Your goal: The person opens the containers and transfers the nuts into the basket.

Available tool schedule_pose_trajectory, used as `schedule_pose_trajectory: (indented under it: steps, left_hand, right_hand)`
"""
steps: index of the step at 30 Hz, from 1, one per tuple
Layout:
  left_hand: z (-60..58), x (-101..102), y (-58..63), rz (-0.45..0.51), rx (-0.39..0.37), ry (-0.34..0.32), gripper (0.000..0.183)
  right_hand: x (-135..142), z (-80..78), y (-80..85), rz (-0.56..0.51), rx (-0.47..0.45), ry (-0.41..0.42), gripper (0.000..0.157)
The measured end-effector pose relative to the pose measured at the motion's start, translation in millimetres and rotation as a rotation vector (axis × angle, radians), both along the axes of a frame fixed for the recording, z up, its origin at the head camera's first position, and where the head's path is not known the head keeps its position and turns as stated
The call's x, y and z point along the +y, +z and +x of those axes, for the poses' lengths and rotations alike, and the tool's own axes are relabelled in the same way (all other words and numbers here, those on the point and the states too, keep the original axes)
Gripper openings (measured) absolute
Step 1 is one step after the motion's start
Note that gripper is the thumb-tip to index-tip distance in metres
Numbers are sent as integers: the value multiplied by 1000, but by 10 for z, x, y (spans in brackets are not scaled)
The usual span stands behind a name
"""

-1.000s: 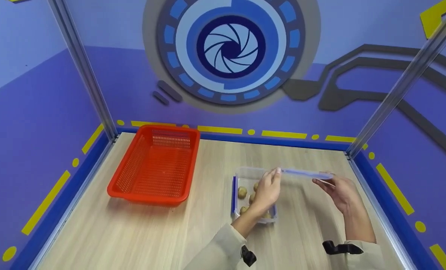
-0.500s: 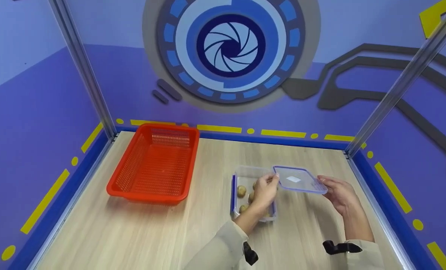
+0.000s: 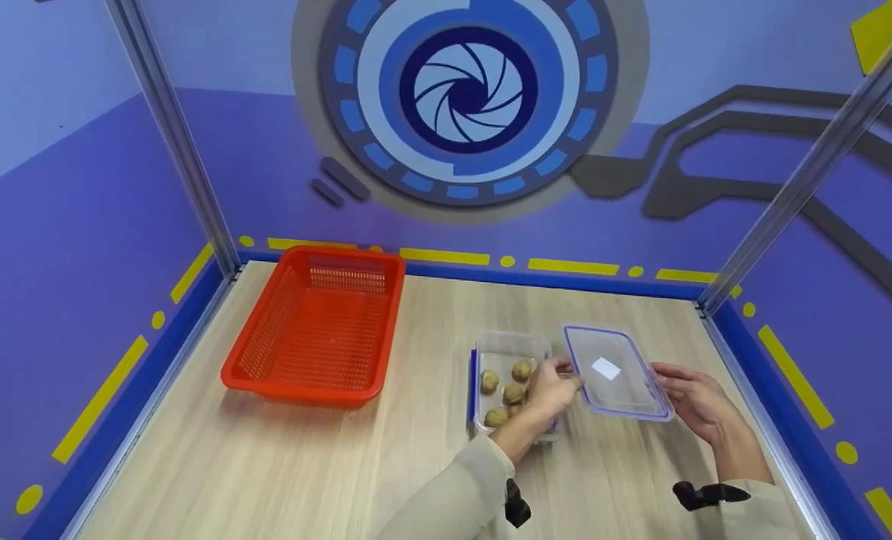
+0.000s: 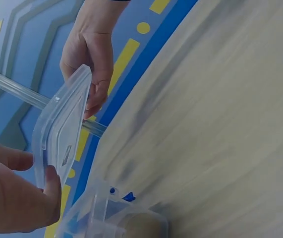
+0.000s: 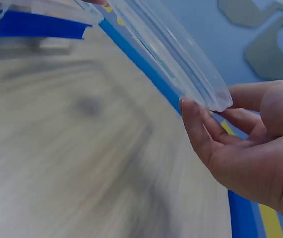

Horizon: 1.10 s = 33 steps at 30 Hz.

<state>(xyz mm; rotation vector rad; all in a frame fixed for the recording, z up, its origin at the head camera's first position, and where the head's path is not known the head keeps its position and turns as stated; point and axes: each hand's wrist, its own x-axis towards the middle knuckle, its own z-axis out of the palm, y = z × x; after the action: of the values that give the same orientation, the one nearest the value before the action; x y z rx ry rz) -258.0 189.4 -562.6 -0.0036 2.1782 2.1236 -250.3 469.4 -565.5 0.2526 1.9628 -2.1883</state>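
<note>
A clear plastic lid point(image 3: 611, 375) with a blue rim and a small white label is held above the table, tilted. My left hand point(image 3: 553, 391) pinches its left edge between thumb and fingers. At the opposite edge, my right hand point(image 3: 695, 401) grips it, thumb on one face and fingers on the other, as the right wrist view shows. Below and left of the lid stands a clear food container point(image 3: 507, 343) with a blue side clip point(image 3: 473, 386). Several tan, walnut-like nuts point(image 3: 513, 393) lie in it, partly hidden by my left hand and forearm.
An orange-red perforated plastic basket point(image 3: 333, 330) stands at the left back of the wooden table point(image 3: 295, 465). Blue patterned walls with metal corner posts point(image 3: 791, 172) enclose the table at the back and sides.
The lid has turned from nearly edge-on to showing its broad face, and has come down slightly to the right. Both hands moved with it, uncovering more of the nuts.
</note>
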Motion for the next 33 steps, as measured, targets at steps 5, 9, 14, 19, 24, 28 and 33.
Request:
schedule_pose_trajectory:
  steps: [5, 9, 14, 19, 24, 28, 33]
  left_hand:
    - [44, 119, -31, -2, -30, -13, 41]
    - [52, 229, -51, -86, -19, -7, 42]
    - [70, 354, -64, -166, 14, -10, 42]
    - [102, 498, -144, -97, 42, 19, 43]
    - [143, 593, -275, -112, 32, 80, 43]
    - [164, 646, -405, -156, 34, 145, 43]
    - [165, 716, -569, -198, 68, 206, 41]
  right_hand:
    - [179, 31, -146, 21, 7, 35, 46]
    - [291, 49, -213, 38, -13, 45, 43]
    - [422, 83, -259, 24, -45, 30, 38]
    - [529, 123, -271, 30, -86, -2, 31]
    - [560, 109, -311, 54, -116, -18, 28]
    - [532, 82, -365, 89, -126, -22, 26]
    - [488, 104, -449, 117, -157, -52, 24]
